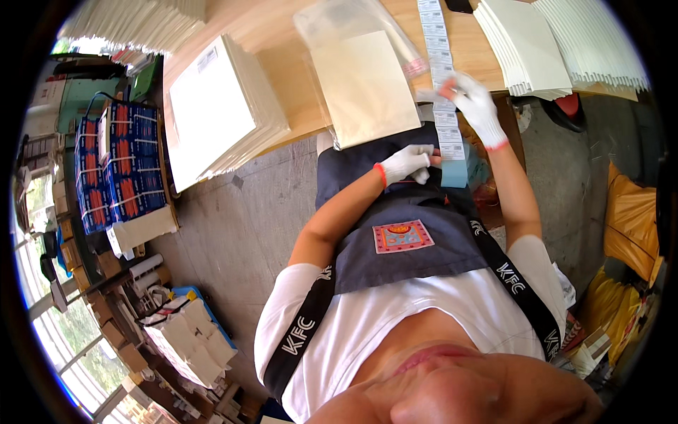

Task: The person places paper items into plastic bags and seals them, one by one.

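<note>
Holds the left hand (408, 164) low at the lap, with bent elbow and half-curled fingers, beside the label strip (447, 133) draped over the edge of the table (282, 60). Holds the right hand (476, 106) farther forward over the strip, with fingers bent inward; cannot tell whether gripping with either hand.

Wood tbl (286, 67) w/ light-brown top is carrying several piles. On L, a thick white stack (215, 102) is reaching the near edge; a 2nd L stack (131, 25) is sitting farther back. Nr ctr, a cream pkt (364, 85) is lying partly over the edge, w/ clear plastic bags (339, 21) spreading behind it. A lbl strip (438, 56) is running across the top & off the edge. On R, two white piles (522, 42) are resting side by side, w/ a blk item (459, 6) lying nr them.
</note>
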Available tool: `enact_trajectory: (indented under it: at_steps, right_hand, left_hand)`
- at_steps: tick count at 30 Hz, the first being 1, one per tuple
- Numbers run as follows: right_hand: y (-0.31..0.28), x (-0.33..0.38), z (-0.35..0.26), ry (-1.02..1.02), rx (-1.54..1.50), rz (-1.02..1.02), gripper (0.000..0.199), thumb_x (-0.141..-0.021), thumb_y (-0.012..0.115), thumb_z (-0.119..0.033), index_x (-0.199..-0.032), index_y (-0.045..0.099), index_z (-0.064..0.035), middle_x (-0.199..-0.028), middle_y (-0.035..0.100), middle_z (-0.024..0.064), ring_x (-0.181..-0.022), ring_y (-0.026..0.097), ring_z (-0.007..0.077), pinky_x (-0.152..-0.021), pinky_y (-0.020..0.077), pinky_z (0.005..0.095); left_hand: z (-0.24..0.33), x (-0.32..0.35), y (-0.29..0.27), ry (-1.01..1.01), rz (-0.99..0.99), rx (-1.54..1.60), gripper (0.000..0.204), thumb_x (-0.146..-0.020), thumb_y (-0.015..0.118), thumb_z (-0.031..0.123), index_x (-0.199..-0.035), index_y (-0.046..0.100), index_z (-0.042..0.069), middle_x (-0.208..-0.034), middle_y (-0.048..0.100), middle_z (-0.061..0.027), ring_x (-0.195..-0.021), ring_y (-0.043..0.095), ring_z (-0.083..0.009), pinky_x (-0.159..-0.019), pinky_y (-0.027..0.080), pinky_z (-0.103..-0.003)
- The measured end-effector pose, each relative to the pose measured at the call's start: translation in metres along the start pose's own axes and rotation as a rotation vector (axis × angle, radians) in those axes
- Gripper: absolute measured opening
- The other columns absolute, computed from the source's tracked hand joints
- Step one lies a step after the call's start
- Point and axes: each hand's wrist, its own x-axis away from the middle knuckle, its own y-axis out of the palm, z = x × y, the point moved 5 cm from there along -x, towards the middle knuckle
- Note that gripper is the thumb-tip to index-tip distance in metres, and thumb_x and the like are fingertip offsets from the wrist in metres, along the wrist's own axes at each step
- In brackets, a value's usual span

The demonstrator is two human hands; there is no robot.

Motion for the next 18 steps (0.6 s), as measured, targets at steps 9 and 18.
enact_trajectory:
  at_steps: [9, 18]
  right_hand:
    - [0.079, -0.171, 0.032, 0.033, 0.183, -0.156, 0.021, -0.08, 0.06, -0.023, -0.087, 0.066, -0.0042, -0.094, 0.066, 0.006, -0.087, 0.059, 0.0168, -0.079, 0.045, 0.0293]
    - [0.07, -0.129, 0.003, -0.048, 0.502, 0.329, 0.051, -0.073, 0.07, -0.043, -0.108, 0.055, -0.0092, -0.107, 0.06, 0.0111, -0.089, 0.061, 0.028, -0.076, 0.0475, 0.0368]
  left_hand:
    - [-0.025, 0.08, -0.063, 0.16, 0.482, 0.517, 0.051, -0.089, 0.058, 0.035, -0.128, 0.04, 0.008, -0.125, 0.052, -0.0169, -0.053, 0.042, -0.0087, -0.051, 0.043, -0.023]
    - [-0.012, 0.119, -0.105, 0.55, 0.994, 0.456, 0.019, -0.088, 0.06, 0.021, -0.098, 0.053, 0.006, -0.069, 0.059, -0.0043, -0.05, 0.055, -0.0118, -0.046, 0.051, -0.028]
